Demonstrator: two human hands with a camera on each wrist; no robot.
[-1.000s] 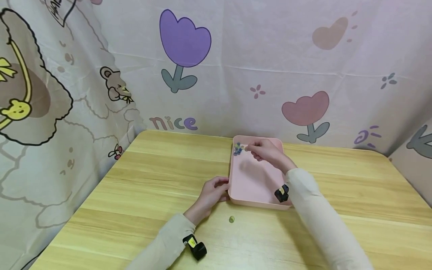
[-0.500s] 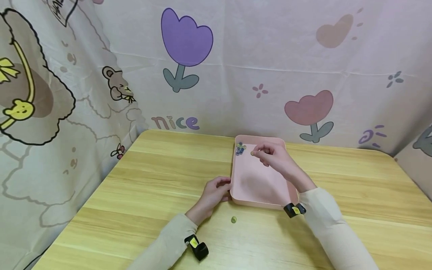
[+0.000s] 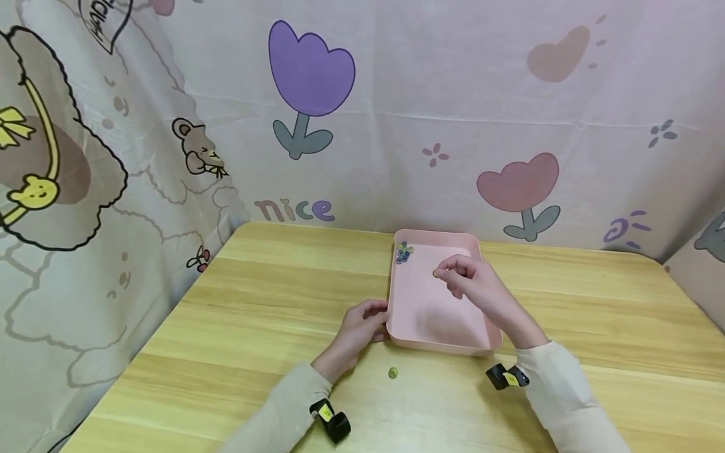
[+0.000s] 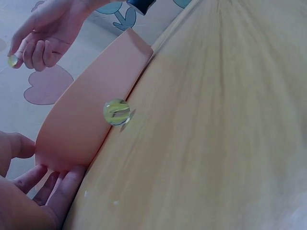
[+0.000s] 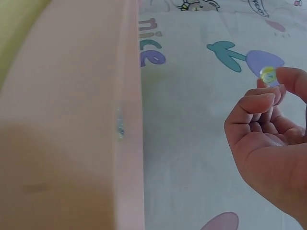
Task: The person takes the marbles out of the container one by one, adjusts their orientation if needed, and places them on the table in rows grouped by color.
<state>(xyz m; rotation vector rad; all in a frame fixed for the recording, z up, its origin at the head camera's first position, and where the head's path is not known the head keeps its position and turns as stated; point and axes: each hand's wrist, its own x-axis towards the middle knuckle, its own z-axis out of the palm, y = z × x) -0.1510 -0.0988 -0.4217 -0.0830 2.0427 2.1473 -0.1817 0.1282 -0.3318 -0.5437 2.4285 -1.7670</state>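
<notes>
Between the thumb and fingertips of my right hand [image 3: 478, 286] is a small clear-yellow marble [image 5: 268, 74], held above the pink tray [image 3: 419, 308]. My left hand [image 3: 354, 330] holds the tray at its near left corner; in the left wrist view, thumb and fingers [image 4: 67, 191] touch the outside of the wall. On the wood, just in front of the tray, lies another marble [image 4: 117, 112], clear with yellow-green swirls. A cluster of several blue and yellow-green marbles [image 3: 404, 252] sits in the tray's far left corner.
The wooden table [image 3: 272, 270] ends at a printed cloth backdrop [image 3: 396, 163] behind the tray. More cloth hangs along the left side. Each sleeve carries a black wrist camera, one at the left cuff [image 3: 331, 421] and one at the right cuff [image 3: 508, 377].
My right hand has moved back from the marble cluster, toward me and to the right, with the marble still pinched. My left hand stays at the tray corner.
</notes>
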